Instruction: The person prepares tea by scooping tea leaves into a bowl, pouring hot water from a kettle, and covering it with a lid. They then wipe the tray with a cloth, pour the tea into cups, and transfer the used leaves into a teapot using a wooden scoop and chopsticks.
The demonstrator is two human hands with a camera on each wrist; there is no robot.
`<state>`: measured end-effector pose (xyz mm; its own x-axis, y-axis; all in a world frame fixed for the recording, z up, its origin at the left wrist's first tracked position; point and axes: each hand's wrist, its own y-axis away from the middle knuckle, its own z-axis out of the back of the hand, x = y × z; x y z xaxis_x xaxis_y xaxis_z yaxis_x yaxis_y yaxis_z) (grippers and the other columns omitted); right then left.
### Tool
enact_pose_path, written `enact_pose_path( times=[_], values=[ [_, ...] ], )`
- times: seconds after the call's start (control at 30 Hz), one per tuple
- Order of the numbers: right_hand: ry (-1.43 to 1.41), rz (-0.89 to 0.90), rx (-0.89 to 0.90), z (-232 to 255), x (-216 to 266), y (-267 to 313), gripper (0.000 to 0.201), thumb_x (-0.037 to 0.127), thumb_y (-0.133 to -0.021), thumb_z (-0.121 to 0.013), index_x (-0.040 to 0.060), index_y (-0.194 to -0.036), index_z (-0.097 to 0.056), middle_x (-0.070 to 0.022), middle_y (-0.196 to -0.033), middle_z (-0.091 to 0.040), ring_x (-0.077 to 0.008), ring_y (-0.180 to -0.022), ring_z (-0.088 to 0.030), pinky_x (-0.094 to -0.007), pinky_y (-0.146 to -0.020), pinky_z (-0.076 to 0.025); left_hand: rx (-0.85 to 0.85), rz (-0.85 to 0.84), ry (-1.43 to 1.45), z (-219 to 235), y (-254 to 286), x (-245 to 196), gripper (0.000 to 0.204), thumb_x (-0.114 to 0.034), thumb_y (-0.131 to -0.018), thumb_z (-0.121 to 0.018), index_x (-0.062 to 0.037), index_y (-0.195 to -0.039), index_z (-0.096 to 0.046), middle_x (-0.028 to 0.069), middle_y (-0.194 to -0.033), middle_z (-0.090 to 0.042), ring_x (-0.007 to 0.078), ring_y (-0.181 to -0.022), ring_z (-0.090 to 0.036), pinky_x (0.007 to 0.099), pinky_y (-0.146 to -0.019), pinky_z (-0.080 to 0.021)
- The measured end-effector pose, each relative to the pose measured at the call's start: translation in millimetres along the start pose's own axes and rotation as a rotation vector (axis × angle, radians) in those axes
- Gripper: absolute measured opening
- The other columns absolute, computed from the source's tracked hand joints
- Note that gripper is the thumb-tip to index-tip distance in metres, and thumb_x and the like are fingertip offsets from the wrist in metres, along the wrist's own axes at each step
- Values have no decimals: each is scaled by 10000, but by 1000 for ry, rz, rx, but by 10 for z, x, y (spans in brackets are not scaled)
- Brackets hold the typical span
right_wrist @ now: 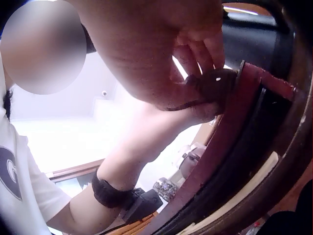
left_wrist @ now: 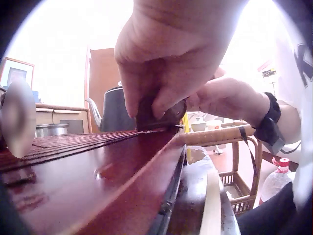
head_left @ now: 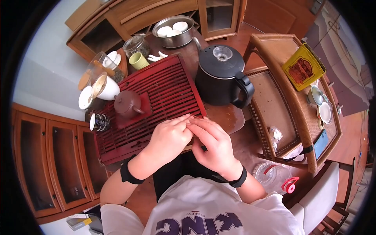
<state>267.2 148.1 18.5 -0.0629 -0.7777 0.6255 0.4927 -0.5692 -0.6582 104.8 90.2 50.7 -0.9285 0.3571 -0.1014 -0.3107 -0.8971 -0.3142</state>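
At the near right corner of the red slatted tray point(head_left: 164, 88), both hands meet around a small dark brown object, hidden from above. My left hand point(head_left: 168, 137) pinches this object point(left_wrist: 146, 115) between thumb and fingers just over the tray's edge. Fingers of my right hand point(head_left: 215, 147) hold its other side; the object point(right_wrist: 217, 88) shows between them in the right wrist view. What it is exactly I cannot tell. A brown teapot point(head_left: 127, 103) stands on a red square on the tray, left of the hands.
A black kettle point(head_left: 221, 72) stands beyond the hands, right of the tray. White cups point(head_left: 106, 88), a green cup point(head_left: 138, 61) and a metal bowl point(head_left: 174, 39) sit behind. A rattan cart point(head_left: 274, 107) and plastic bottle point(head_left: 272, 178) are at right.
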Motion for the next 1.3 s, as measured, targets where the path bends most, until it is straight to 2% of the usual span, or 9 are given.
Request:
enact_pose_path(
  times=[0.23,0.3,0.37,0.53,0.63,0.7,0.93,1.13,1.3],
  values=[
    [108,-9,50,-248,176,195,396,-33,-742,-653,0,-1135,-676,-143,-1108,-681,-273,-1013,-679,-342,-861,-567,-41,35,-18,-2,327,12,108,-86,-748,-641,-2,-804,-678,136,-1090,-711,250,-1105,-670,354,-836,-585],
    [118,-5,68,-327,253,210,387,-12,-751,-653,2,-1137,-677,-142,-1109,-682,-268,-1016,-680,-338,-859,-567,-38,26,64,21,455,79,149,-21,-754,-658,33,-882,-710,148,-1082,-712,276,-1079,-680,361,-840,-591],
    [142,14,89,-411,317,219,387,47,-766,-653,9,-1151,-674,-139,-1117,-682,-258,-1020,-681,-327,-855,-567,-34,43,82,83,564,125,147,-13,-757,-661,35,-887,-712,151,-1090,-711,278,-1083,-679,358,-848,-592],
    [120,49,134,-622,455,199,430,49,-760,-644,3,-1187,-653,-147,-1149,-669,-266,-1039,-674,-323,-859,-565,-30,122,141,204,790,208,108,4,-765,-668,32,-862,-706,159,-1106,-710,281,-1082,-681,356,-862,-593],
    [98,35,121,-774,542,185,448,-45,-692,-703,6,-1137,-683,-144,-1111,-688,-264,-1008,-690,-334,-859,-568,-79,120,126,199,961,305,70,3,-712,-653,-6,-774,-686,106,-1091,-711,254,-1123,-661,351,-817,-598],
    [121,94,181,-867,565,207,498,57,-768,-622,-7,-1262,-603,-173,-1191,-639,-284,-1085,-653,-329,-872,-562,-80,155,140,224,1072,351,83,16,-712,-662,3,-789,-692,119,-1086,-713,260,-1098,-672,348,-822,-601],
    [112,138,245,-1186,778,156,514,74,-777,-615,-18,-1282,-581,-183,-1188,-628,-290,-1093,-645,-319,-873,-562,-122,251,182,348,1427,484,70,25,-745,-670,24,-813,-690,145,-1118,-708,270,-1062,-687,345,-836,-601],
    [51,145,288,-1492,1022,87,530,45,-747,-627,-7,-1273,-586,-165,-1199,-606,-308,-1120,-618,-333,-858,-571,-152,337,199,491,1788,603,159,65,-720,-674,18,-869,-702,142,-1110,-710,272,-1036,-697,352,-832,-603],
    [14,175,330,-1856,1237,43,518,56,-755,-610,-14,-1266,-566,-163,-1204,-578,-309,-1144,-593,-304,-826,-577,-145,379,125,658,2168,726,215,50,-703,-693,23,-916,-705,148,-1094,-712,291,-1029,-699,359,-831,-597]
  ],
)
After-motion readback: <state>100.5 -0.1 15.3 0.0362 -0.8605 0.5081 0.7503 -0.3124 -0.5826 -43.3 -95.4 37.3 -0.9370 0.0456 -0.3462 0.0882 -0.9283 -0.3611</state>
